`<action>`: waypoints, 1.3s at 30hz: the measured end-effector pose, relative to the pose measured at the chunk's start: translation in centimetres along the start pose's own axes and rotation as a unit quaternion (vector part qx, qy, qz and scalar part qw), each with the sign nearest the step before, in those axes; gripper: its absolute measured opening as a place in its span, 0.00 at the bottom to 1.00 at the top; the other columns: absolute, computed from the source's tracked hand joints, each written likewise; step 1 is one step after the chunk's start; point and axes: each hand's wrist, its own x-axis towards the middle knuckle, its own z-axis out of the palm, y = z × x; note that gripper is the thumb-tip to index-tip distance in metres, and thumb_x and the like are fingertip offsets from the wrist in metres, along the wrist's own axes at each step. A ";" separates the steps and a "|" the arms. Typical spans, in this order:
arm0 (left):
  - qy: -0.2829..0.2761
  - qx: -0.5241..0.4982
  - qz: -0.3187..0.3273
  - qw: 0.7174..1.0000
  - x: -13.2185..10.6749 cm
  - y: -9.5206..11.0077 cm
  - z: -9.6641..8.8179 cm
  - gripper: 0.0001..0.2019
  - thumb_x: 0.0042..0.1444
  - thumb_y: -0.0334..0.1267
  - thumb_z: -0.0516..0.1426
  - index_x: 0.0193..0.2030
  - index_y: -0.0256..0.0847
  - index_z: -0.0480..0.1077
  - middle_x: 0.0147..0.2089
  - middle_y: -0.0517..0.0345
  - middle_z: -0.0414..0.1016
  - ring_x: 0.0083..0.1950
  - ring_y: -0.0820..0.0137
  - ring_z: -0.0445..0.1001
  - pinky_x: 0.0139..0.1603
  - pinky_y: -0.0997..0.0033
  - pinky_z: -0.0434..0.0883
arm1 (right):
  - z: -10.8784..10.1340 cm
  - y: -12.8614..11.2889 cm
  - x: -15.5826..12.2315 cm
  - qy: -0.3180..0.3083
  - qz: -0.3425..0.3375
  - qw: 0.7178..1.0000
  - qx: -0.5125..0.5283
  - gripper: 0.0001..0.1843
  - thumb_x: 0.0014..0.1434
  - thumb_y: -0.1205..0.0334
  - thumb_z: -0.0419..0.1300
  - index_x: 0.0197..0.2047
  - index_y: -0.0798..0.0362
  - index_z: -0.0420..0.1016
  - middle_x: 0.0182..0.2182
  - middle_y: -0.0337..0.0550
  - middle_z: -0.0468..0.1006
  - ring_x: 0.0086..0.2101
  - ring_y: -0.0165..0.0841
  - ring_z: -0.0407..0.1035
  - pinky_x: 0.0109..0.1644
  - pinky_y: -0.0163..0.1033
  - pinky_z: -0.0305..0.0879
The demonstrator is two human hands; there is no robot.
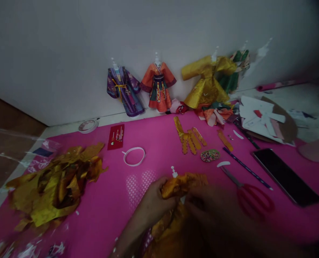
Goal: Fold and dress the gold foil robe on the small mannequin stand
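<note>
- Golden garment (185,182) lies in our hands at the near middle of the pink cover (103,215), a small white peg (174,173) standing up at its far edge.
- Our left hand (159,200) has its grip closed round the cloth, thumb and fingers gathering it from the left side.
- Our right hand (210,204) meets the garment from the other side with fingers bent; it is so dark and blurred that we cannot tell whether its grip pinches the cloth.
- Just right of that hand we have scissors (239,185) with red handles, and beyond them a dark phone (285,175) lying aslant.
- Well to our left, a loose heap of gold scraps (57,182) spreads over the cover.
- Farther out, we see a white ring (134,165) on the left, then a green oval piece (210,155) with coloured specks and a dark patterned pencil (247,167) on the right.
- Past these lie gold strips (193,142), a red card (115,136) and a roll of tape (95,125).
- Farthest from us, small figures in a purple robe (124,91), an orange robe (158,104) and a yellow robe (208,80) stand against the pale wall (68,43), with a green outfit (231,84) partly behind the yellow one.
</note>
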 end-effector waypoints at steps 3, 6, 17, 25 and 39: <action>0.004 0.015 -0.001 1.000 -0.2 0.1 0.0 0.14 0.41 0.27 0.58 0.39 0.37 0.72 0.33 0.61 0.76 0.35 0.68 0.73 0.36 0.70 0.67 | 0.3 0.0 0.2 -0.018 0.048 0.997 0.055 0.10 0.53 0.74 0.58 0.27 0.52 0.76 0.23 0.37 0.79 0.24 0.30 0.70 0.26 0.34 0.54; 0.010 0.038 -0.004 0.999 -0.5 0.3 0.1 0.11 0.42 0.28 0.59 0.35 0.38 0.70 0.32 0.61 0.74 0.34 0.68 0.72 0.34 0.70 0.66 | 0.4 0.3 0.5 -0.027 0.062 0.993 0.098 0.09 0.52 0.74 0.58 0.27 0.52 0.77 0.23 0.36 0.79 0.25 0.30 0.72 0.27 0.34 0.56; 0.029 0.067 0.000 0.997 -0.9 0.8 0.7 0.12 0.43 0.30 0.60 0.38 0.38 0.72 0.32 0.59 0.75 0.34 0.66 0.73 0.34 0.68 0.68 | 0.8 0.2 0.6 0.001 0.112 0.984 0.139 0.09 0.51 0.76 0.60 0.26 0.54 0.78 0.23 0.36 0.79 0.24 0.28 0.71 0.26 0.31 0.56; 0.039 0.087 -0.003 0.995 -1.2 1.0 0.6 0.10 0.44 0.30 0.59 0.36 0.38 0.71 0.31 0.59 0.75 0.33 0.66 0.72 0.33 0.68 0.67 | 1.1 -0.4 -0.6 0.046 0.145 0.982 0.112 0.07 0.54 0.72 0.61 0.28 0.53 0.78 0.24 0.39 0.80 0.27 0.32 0.72 0.28 0.34 0.58; 0.022 0.062 0.019 0.998 -1.7 1.7 0.9 0.13 0.44 0.26 0.59 0.39 0.40 0.70 0.31 0.63 0.76 0.32 0.71 0.74 0.31 0.73 0.69 | 1.0 -0.9 -2.2 0.076 0.146 0.984 0.065 0.08 0.54 0.68 0.62 0.30 0.49 0.83 0.27 0.40 0.84 0.29 0.36 0.76 0.32 0.38 0.59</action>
